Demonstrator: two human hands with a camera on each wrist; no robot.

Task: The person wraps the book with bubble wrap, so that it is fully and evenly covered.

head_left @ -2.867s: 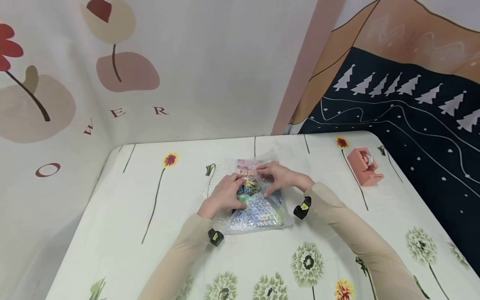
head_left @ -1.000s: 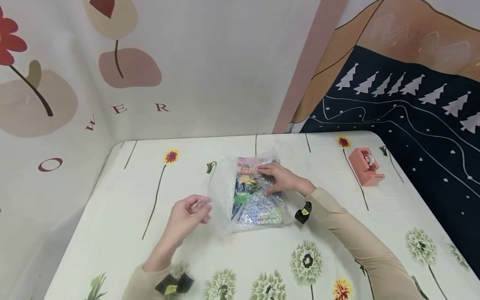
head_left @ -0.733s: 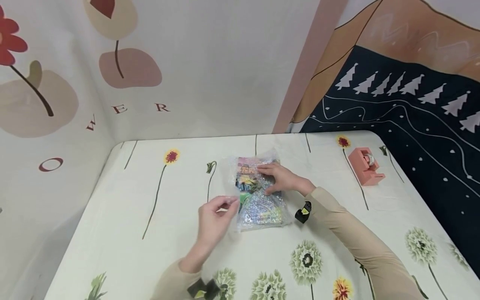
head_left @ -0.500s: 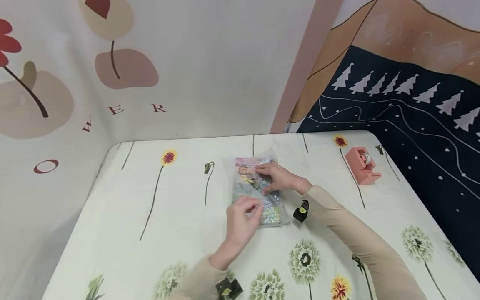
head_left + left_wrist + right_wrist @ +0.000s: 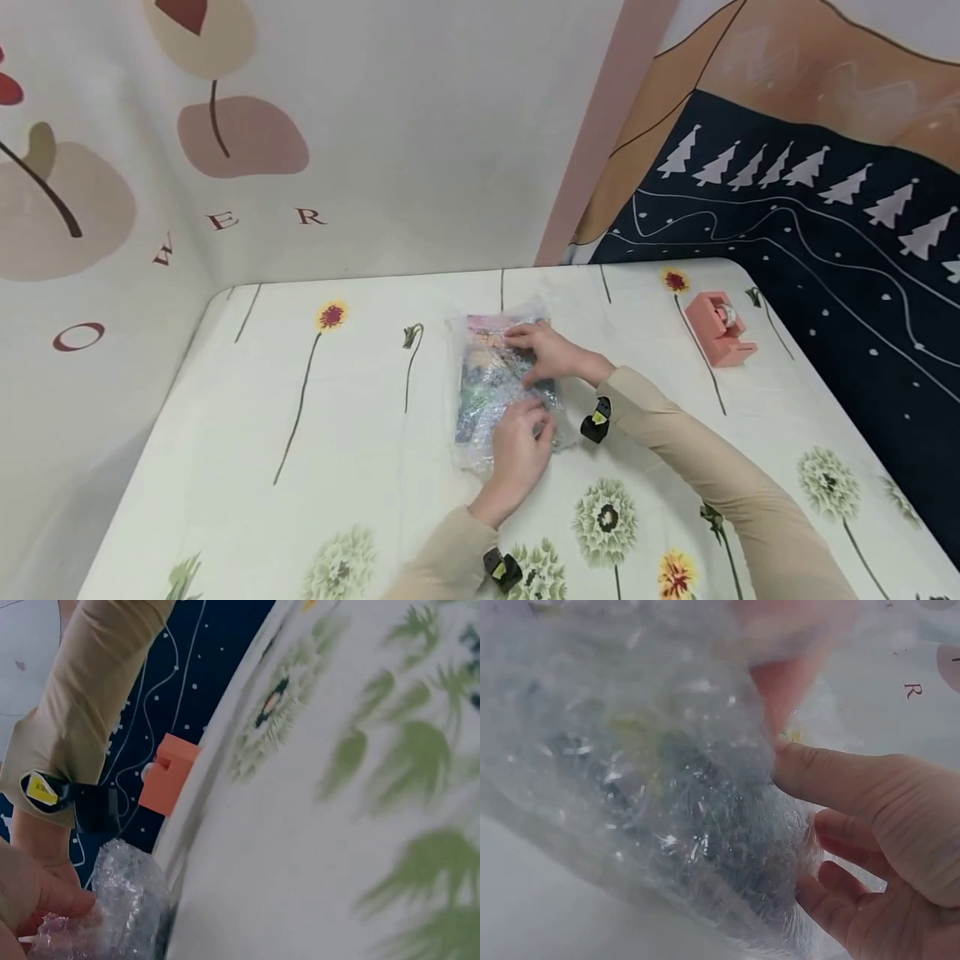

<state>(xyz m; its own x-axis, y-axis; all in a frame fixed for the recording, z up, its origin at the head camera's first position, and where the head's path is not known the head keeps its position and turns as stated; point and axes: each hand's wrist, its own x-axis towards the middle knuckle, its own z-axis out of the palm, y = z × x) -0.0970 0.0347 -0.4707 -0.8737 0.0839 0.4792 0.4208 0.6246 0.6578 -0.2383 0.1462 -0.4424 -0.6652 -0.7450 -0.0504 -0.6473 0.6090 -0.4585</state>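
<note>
A flat item with a colourful printed cover (image 5: 474, 392) lies in clear bubble wrap (image 5: 472, 457) at mid-table in the head view; the wrap blurs its print. My left hand (image 5: 520, 446) pinches the wrap's edge over the item's lower right part. My right hand (image 5: 557, 350) presses on the wrap higher up, thumb and fingers spread. In the right wrist view, bent fingertips of the right hand (image 5: 900, 825) bear on crinkled wrap (image 5: 667, 817). Shiny wrap (image 5: 131, 900) stands up beside the left hand (image 5: 37, 892) in the left wrist view.
A coral-pink tape dispenser (image 5: 720, 333) with a roll of tape stands toward the right back of the table. The cloth on the table (image 5: 225, 433) has a flower print. Patterned curtains (image 5: 420, 150) hang behind and to the sides.
My left hand let go of the package's middle, took the wrap's left edge, and carried it rightward over the printed item. The right hand keeps its place on the package.
</note>
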